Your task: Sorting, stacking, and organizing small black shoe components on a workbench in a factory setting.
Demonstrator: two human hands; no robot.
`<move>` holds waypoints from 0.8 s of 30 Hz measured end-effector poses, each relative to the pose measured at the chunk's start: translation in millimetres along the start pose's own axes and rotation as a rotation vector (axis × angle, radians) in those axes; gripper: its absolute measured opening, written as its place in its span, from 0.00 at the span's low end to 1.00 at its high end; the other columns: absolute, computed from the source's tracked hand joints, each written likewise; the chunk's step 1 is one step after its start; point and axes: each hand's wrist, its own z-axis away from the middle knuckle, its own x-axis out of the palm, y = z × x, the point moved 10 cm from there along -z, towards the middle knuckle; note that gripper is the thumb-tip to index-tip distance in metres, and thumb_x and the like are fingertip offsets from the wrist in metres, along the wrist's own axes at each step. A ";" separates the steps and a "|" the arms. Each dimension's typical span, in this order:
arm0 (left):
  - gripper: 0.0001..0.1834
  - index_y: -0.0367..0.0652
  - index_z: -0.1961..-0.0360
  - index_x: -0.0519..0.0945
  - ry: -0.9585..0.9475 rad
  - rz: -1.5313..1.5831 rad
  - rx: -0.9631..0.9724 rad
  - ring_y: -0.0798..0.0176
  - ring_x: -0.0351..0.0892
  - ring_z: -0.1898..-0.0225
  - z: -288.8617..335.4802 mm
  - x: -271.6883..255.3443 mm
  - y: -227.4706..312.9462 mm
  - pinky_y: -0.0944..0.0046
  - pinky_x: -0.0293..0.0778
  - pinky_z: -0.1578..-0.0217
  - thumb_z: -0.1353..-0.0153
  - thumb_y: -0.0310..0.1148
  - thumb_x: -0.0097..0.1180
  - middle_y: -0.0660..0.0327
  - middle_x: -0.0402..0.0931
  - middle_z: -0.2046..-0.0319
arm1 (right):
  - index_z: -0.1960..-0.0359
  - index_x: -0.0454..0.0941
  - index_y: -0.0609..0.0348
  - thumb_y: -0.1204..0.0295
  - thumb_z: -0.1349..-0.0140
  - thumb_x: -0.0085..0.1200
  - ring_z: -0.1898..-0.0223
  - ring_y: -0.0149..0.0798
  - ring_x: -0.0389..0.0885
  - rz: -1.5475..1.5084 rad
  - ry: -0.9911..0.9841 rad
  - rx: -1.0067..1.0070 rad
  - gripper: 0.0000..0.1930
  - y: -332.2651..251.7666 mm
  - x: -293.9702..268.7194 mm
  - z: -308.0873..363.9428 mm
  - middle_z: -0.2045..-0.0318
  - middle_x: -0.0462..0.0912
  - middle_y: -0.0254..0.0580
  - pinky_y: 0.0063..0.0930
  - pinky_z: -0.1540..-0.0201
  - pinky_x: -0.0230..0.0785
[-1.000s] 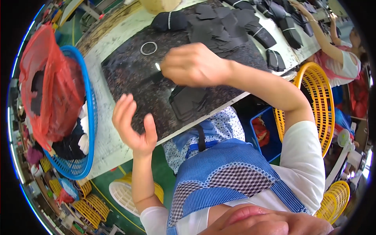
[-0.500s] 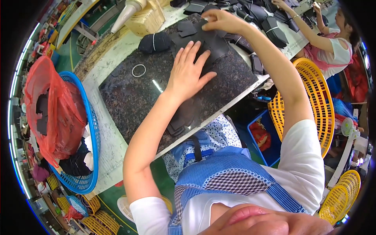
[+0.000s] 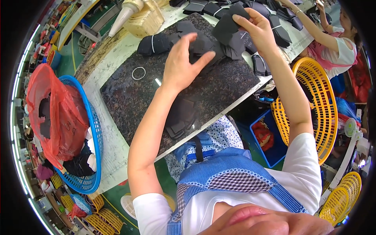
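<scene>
Black and thin, at least one piece (image 3: pixel 225 28) is pinched between the right hand's (image 3: pixel 259 32) thumb and fingers, above the slab's far side. The left hand (image 3: pixel 180 65) is open, fingers spread, over a heap of black pieces (image 3: pixel 203 44) too overlapped for me to count. Around them on the dark slab (image 3: pixel 219 88) I see one white ring (image 3: pixel 132 73); past it stands one blue basket (image 3: pixel 96 133) with one red bag (image 3: pixel 64 121).
</scene>
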 end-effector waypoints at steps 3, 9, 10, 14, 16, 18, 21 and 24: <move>0.30 0.39 0.45 0.75 0.167 0.059 0.052 0.51 0.82 0.50 -11.3 -17.8 8.4 0.56 0.76 0.49 0.41 0.48 0.68 0.48 0.81 0.53 | 0.53 0.82 0.61 0.68 0.34 0.62 0.65 0.18 0.78 -0.120 -0.138 -0.010 0.12 -13.2 45.2 11.3 0.66 0.85 0.28 0.15 0.61 0.69; 0.05 0.44 0.68 0.84 0.164 -0.244 0.129 0.61 0.83 0.73 -8.9 -30.7 16.2 0.64 0.75 0.72 0.42 0.32 0.67 0.61 0.82 0.72 | 0.56 0.82 0.64 0.63 0.35 0.63 0.68 0.22 0.77 -0.150 -0.177 0.149 0.15 7.7 87.5 10.5 0.66 0.83 0.31 0.17 0.63 0.72; 0.05 0.44 0.68 0.84 0.159 -0.246 0.132 0.61 0.83 0.73 -7.2 -33.1 11.7 0.64 0.75 0.72 0.42 0.32 0.67 0.61 0.82 0.72 | 0.57 0.83 0.64 0.63 0.36 0.64 0.69 0.23 0.77 -0.177 -0.170 0.248 0.15 21.1 91.3 9.1 0.66 0.82 0.31 0.18 0.62 0.73; 0.05 0.48 0.70 0.82 0.246 -0.471 0.307 0.59 0.81 0.72 5.3 -44.1 15.1 0.61 0.76 0.71 0.43 0.34 0.67 0.65 0.78 0.73 | 0.60 0.83 0.63 0.63 0.39 0.67 0.67 0.25 0.77 -0.324 -0.177 0.449 0.15 37.5 110.7 14.4 0.68 0.78 0.29 0.20 0.61 0.76; 0.06 0.47 0.67 0.82 0.368 -0.520 0.267 0.59 0.79 0.71 8.6 -55.7 13.1 0.61 0.76 0.71 0.43 0.33 0.67 0.65 0.74 0.72 | 0.63 0.83 0.61 0.63 0.38 0.67 0.66 0.24 0.76 -0.353 -0.147 0.471 0.13 41.5 115.3 16.9 0.71 0.75 0.27 0.21 0.62 0.78; 0.10 0.48 0.64 0.81 0.366 -0.467 0.222 0.59 0.77 0.69 7.9 -53.5 17.6 0.60 0.75 0.71 0.45 0.32 0.69 0.64 0.71 0.71 | 0.63 0.83 0.62 0.63 0.36 0.65 0.66 0.23 0.76 -0.393 -0.181 0.443 0.13 42.9 119.6 15.9 0.71 0.75 0.27 0.20 0.63 0.78; 0.21 0.47 0.56 0.78 0.290 -0.282 0.189 0.55 0.78 0.62 7.0 -42.0 16.0 0.58 0.76 0.64 0.49 0.37 0.73 0.61 0.74 0.64 | 0.61 0.82 0.62 0.62 0.33 0.62 0.67 0.23 0.75 -0.497 -0.158 0.423 0.13 37.9 119.7 20.9 0.70 0.76 0.27 0.20 0.63 0.78; 0.32 0.41 0.44 0.74 0.342 -0.290 0.130 0.60 0.80 0.57 4.1 -50.7 13.5 0.63 0.76 0.51 0.48 0.38 0.75 0.58 0.77 0.58 | 0.58 0.81 0.61 0.61 0.30 0.57 0.69 0.24 0.76 -0.465 -0.100 0.367 0.14 32.0 113.1 21.4 0.68 0.79 0.30 0.20 0.63 0.78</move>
